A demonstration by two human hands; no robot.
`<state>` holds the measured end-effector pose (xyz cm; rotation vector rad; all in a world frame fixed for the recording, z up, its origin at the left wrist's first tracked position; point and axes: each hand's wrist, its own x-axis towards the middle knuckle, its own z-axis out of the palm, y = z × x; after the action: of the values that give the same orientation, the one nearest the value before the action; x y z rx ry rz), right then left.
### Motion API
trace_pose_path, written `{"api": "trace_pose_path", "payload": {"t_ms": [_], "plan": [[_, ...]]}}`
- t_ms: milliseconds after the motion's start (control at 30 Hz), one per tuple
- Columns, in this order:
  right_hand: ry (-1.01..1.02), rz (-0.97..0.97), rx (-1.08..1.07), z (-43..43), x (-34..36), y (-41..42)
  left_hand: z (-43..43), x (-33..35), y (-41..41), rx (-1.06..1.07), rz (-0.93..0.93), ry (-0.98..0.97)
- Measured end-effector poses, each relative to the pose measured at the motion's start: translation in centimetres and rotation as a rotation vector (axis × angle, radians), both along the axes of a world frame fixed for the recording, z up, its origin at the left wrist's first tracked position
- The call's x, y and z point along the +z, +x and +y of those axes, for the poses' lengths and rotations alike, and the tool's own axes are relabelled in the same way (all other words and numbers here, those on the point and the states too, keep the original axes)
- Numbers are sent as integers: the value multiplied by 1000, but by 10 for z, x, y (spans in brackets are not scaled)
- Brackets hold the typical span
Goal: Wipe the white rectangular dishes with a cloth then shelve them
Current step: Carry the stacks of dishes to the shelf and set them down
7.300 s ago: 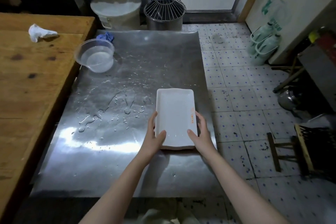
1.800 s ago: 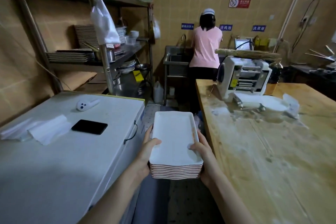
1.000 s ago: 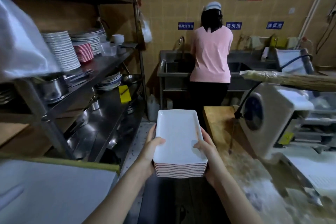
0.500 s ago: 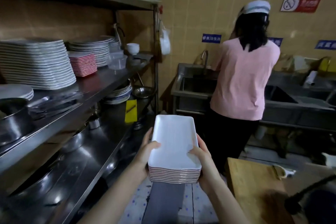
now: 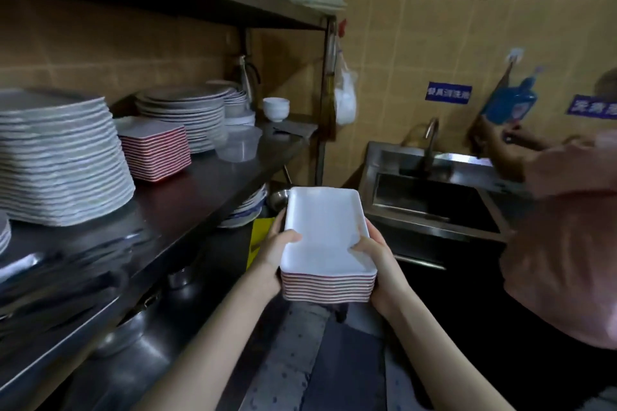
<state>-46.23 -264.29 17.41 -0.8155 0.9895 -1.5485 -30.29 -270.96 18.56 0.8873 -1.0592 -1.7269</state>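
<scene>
Fingers (image 5: pixel 289 237) of left hand (image 5: pixel 272 257) and right hand (image 5: pixel 379 265) clamped round the dish stack (image 5: pixel 325 233); carried beside the shelf (image 5: pixel 200 200), matching red-edged pile (image 5: pixel 155 150) now within reach, ready for shelving.

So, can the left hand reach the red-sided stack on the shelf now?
Probably not yet: the left hand and right hand both grip the carried dish stack. The path to the red-sided stack on the shelf looks open, though.

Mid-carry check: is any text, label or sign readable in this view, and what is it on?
Blue sign on the tiled wall: white Chinese characters, too blurred to read.
Second blue sign at the right edge: cut off and blurred, unreadable.
Stack of white dishes: no marking visible.
</scene>
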Motion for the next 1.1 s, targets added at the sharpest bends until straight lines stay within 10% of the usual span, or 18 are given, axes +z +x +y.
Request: {"api": "trace_pose_path", "payload": {"t_ms": [1100], "plan": [[-76, -12, 933, -396, 141, 130, -265, 129, 128, 836, 75, -283]]}}
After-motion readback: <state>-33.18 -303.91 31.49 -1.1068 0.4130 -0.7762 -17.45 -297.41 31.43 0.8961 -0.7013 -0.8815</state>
